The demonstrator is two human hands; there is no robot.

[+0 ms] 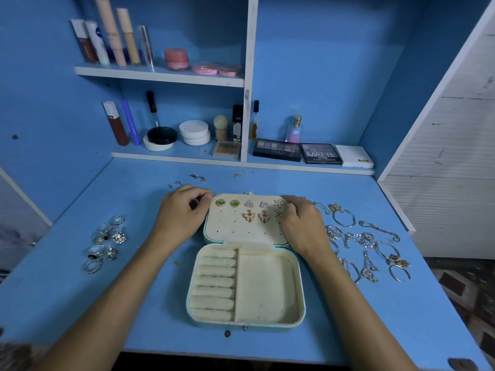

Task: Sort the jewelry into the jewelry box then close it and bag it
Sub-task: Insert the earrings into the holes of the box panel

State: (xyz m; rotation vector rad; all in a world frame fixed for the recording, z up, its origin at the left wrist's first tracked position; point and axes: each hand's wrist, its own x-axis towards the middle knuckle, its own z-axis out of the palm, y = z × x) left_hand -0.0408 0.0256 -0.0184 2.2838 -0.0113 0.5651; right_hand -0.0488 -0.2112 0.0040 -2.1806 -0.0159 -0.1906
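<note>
Right hand [300,223] hides lid's [235,228] right edge.

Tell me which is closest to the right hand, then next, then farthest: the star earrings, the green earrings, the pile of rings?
1. Star earrings, in the lid beside the right hand.
2. Green earrings, across the lid.
3. Pile of rings, far left on the table.

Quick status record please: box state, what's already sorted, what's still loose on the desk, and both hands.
jewelry box: open, lid lying flat on the desk
earrings: four pairs pinned in the lid panel
ring rolls: no rings in them
tray compartment: nothing in it
rings: loose, left of the box
bracelets and chains: loose, right of the box
left hand: curled at the lid's left corner; contents hidden
right hand: at the lid's right edge, by the star earrings
</note>
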